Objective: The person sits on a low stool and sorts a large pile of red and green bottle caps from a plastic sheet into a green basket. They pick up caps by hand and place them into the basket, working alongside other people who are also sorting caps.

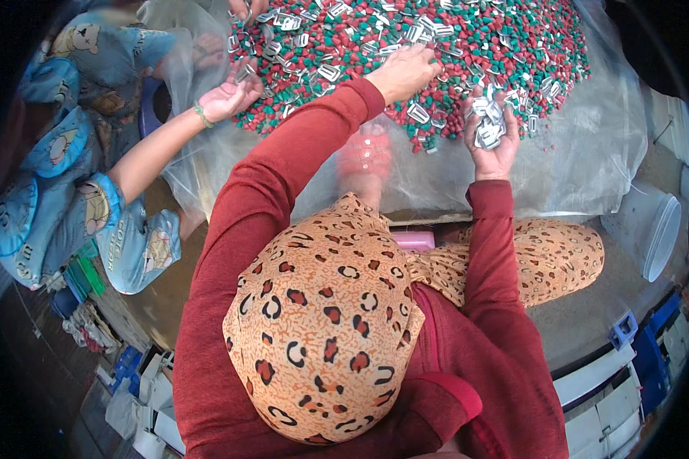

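Observation:
Loose silver metal strap buckles point(329, 73) lie scattered over a wide heap of small red and green pieces point(528, 46). My left hand point(407, 73) reaches across into the heap, its fingers bent down and drawn together beside some buckles point(429, 32). What those fingertips grip, if anything, is hidden. At the heap's near edge, my right hand point(496, 157) is turned palm up, fingers curled around a clump of metal buckles point(488, 122). Both my arms wear dark red sleeves.
At the left, another person's hand point(233, 98) holds a buckle over the heap's edge, and a further hand point(246, 9) touches the far left. Clear plastic sheeting point(429, 180) lies under the heap. A translucent tub point(651, 237) stands at the right; a pink object point(413, 241) is below the sheet.

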A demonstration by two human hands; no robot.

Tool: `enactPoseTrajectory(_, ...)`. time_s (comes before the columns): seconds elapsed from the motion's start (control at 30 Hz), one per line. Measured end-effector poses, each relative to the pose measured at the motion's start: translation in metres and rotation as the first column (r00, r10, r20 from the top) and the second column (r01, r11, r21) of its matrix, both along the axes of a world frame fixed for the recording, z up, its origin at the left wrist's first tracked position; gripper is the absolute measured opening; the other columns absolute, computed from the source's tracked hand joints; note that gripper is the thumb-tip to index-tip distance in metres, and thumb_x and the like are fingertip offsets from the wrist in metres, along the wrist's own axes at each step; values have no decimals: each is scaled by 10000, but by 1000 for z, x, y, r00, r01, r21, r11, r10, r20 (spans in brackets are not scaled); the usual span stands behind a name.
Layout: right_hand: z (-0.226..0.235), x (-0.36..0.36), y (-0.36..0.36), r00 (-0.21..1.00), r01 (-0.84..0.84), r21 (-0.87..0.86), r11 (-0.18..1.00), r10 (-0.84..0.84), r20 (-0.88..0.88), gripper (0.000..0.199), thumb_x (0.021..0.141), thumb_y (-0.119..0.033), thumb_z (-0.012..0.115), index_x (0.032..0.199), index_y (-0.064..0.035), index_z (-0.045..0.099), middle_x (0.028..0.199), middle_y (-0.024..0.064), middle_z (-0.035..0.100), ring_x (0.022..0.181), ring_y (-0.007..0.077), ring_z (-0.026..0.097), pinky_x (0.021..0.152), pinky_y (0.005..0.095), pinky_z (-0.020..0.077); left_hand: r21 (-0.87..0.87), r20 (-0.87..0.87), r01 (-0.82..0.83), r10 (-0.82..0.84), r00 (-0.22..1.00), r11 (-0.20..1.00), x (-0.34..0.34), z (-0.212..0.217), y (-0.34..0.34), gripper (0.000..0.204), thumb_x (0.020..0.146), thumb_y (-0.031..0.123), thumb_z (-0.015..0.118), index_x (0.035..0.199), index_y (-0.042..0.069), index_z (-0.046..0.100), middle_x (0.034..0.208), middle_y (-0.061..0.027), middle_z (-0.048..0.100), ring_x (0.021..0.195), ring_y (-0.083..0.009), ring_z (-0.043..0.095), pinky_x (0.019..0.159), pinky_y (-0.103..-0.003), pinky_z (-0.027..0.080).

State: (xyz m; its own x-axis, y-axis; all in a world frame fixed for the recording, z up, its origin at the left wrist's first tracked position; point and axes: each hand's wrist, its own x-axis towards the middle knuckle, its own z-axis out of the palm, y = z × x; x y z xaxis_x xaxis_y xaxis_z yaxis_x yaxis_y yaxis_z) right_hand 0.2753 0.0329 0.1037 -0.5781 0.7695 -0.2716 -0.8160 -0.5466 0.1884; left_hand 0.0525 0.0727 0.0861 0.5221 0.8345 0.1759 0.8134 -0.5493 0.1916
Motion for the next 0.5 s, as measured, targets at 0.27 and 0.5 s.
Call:
enactPoseTrajectory(0.27, -33, -25, -26, 988, -156, -120, 980, 157, -6, 229, 895, -289, 521, 1000, -100, 595, 1210, 162, 525, 1090, 389, 497, 723, 463, 544, -109, 293, -208, 231, 928, 972, -5, 21, -38, 119, 730, 60, 569, 843, 51, 602, 836, -92, 522, 838, -265, 557, 713, -385, 482)
enactPoseTrajectory(0.5, -26, -39, -25, 981, -192, -114, 975, 195, 18, 274, 908, -320, 500, 984, -72, 589, 1206, 175, 519, 1064, 391, 517, 706, 451, 552, 58, -6, -246, 247, 969, 967, -3, 4, -36, 187, 721, 119, 591, 900, 65, 586, 886, -89, 511, 902, -244, 500, 768, -359, 425)
